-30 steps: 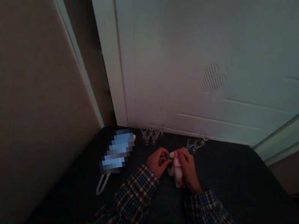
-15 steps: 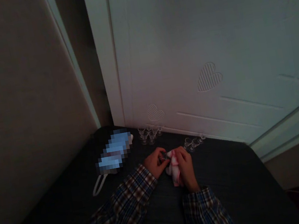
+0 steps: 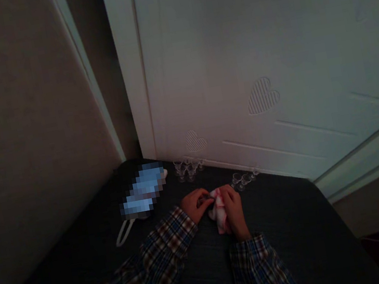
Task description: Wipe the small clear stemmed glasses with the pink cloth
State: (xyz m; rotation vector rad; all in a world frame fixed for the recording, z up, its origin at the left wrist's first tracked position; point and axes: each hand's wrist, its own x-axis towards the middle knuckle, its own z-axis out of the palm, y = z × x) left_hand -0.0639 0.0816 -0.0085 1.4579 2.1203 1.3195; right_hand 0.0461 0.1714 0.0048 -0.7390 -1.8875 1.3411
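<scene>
cloth (image 3: 220, 215), pink and white, clamped in right hand (image 3: 234, 205) grip over the bench (image 3: 213, 275). left hand (image 3: 195, 204) grip closed round a glass (image 3: 204, 199), mostly hidden, up against the cloth. two groups of glasses (image 3: 244, 179) at back by white panel (image 3: 206, 70); phone (image 3: 144, 189) lies to the left, screen pixelated.

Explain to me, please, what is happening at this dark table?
A person in plaid sleeves is working with both hands. The left grip holds a small clear object, possibly a glass but mostly hidden by the fingers. The right grip holds a pink-and-white cloth close against it. Beyond, two groups of small clear glasses, one farther left and one farther right, stand on the table. A lit device lies to the left.
</scene>
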